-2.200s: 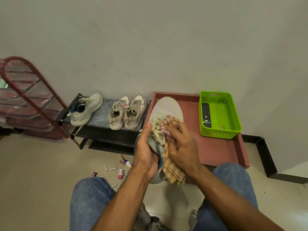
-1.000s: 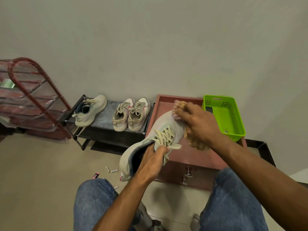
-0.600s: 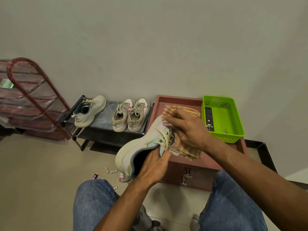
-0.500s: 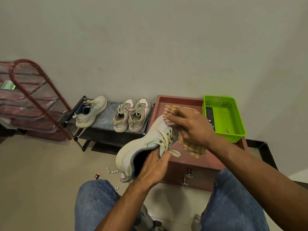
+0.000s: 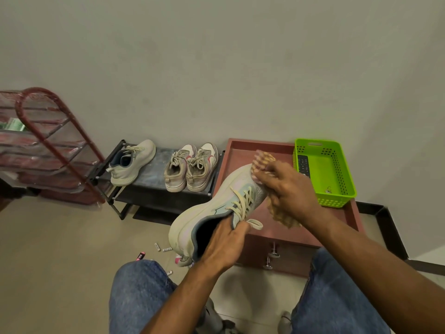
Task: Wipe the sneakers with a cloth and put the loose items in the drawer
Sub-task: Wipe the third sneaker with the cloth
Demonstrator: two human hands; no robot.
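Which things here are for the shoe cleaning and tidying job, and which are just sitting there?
For the job:
- held sneaker
- checked cloth
- left hand, right hand
- sneakers on the rack
- small loose items on the floor
- drawer

Just sitting there:
- green basket
- remote
- red rack

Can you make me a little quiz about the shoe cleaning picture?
1. True or false: the left hand holds the sneaker by its opening.
2. What does the right hand press on the sneaker's toe? A) a brush B) the checked cloth C) a sponge
3. Fill in: the remote lies in the green ____.

Key: 1 true; 2 B; 3 basket.
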